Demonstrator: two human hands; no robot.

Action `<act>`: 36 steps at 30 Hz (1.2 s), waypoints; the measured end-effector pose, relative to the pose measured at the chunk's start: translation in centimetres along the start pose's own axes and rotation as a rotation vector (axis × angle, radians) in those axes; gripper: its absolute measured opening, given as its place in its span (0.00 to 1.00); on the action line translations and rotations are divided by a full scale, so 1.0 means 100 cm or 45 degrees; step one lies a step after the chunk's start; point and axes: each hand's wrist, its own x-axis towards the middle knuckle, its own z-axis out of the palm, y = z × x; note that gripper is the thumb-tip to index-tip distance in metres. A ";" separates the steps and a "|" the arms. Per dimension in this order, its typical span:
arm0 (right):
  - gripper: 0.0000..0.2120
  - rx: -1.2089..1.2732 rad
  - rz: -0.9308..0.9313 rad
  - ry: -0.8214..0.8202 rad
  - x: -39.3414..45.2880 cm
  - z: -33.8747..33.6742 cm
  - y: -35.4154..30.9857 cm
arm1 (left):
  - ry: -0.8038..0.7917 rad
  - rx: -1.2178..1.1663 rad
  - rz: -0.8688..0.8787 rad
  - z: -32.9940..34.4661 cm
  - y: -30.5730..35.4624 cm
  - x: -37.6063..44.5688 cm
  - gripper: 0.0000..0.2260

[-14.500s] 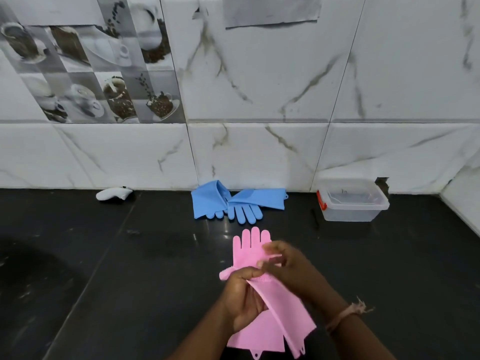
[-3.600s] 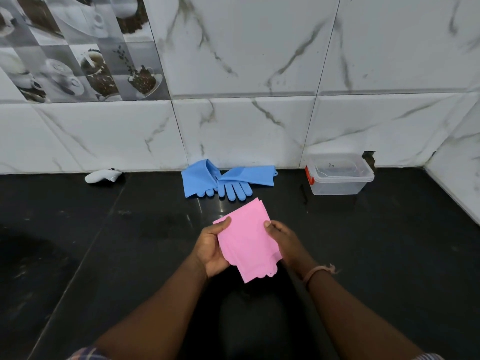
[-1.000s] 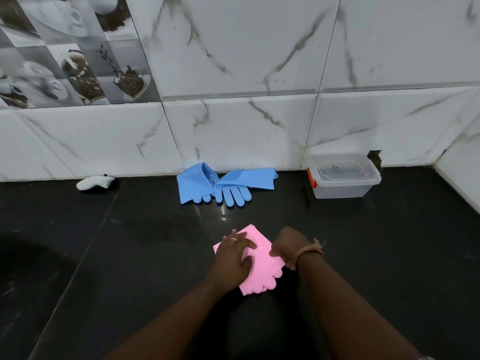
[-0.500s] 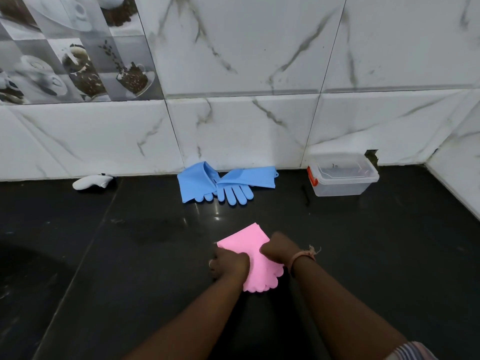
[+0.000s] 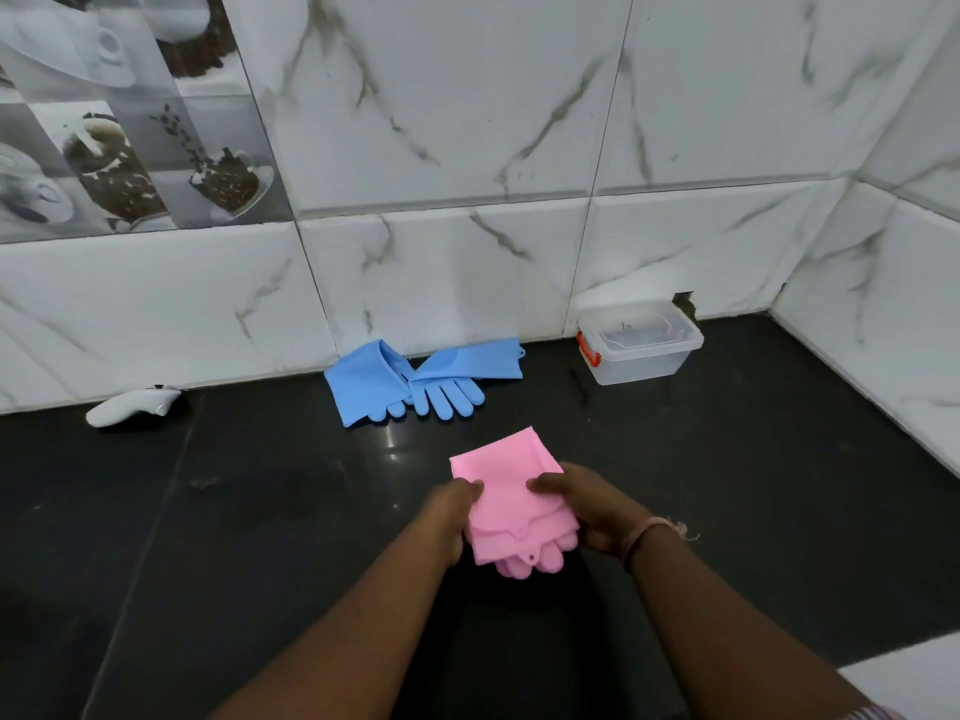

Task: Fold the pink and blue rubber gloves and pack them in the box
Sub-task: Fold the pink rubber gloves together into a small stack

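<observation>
The folded stack of pink rubber gloves [image 5: 511, 504] is now held between both hands just below the centre of the frame. Half a second ago the hands were pressing it flat on the glossy black stone counter [image 5: 249, 537]. The left hand [image 5: 451, 514] grips the bundle's left edge, thumb curled over the top. The right hand [image 5: 582, 504] grips the right edge the same way, a thin pink string bracelet [image 5: 652, 530] at its wrist. The pink fingertips poke out at the lower edge of the bundle, so the fold holds but is not tight.

This suggests the creasing step is over and the bundle is ready to travel — the next stop is the clear plastic storage box with red latches [image 5: 636, 348], which sits at the right of the frame against the marble-patterned wall tiles [image 5: 467, 122]. Its lid looks to be on, so it will probably need opening first.

Compared with the earliest frame, the pink gloves have gone from long and open to a compact square. The pair of blue rubber gloves [image 5: 415, 379] lies unfolded at the foot of the wall, above the hands in the frame, in the same place as before. The box also stays where it was. At the left of the frame, a white handheld controller [image 5: 132, 405] remains by the wall — no part of the job.
</observation>
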 end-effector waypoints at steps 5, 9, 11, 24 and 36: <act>0.07 -0.747 -0.513 0.449 -0.017 0.001 -0.046 | -0.129 0.053 0.004 0.025 0.010 -0.007 0.18; 0.15 -1.482 -0.869 0.650 -0.029 0.019 -0.056 | -0.323 -0.271 0.188 0.054 0.024 -0.007 0.38; 0.16 -1.754 -1.000 0.587 -0.031 0.027 -0.051 | -0.478 -0.459 0.156 0.063 0.030 -0.013 0.37; 0.32 0.286 -0.308 -0.150 -0.002 -0.066 -0.030 | -0.690 -0.725 0.192 0.069 0.015 -0.008 0.22; 0.18 -0.433 -0.381 0.377 0.025 -0.116 0.007 | 0.147 -0.054 0.144 0.138 -0.004 0.039 0.17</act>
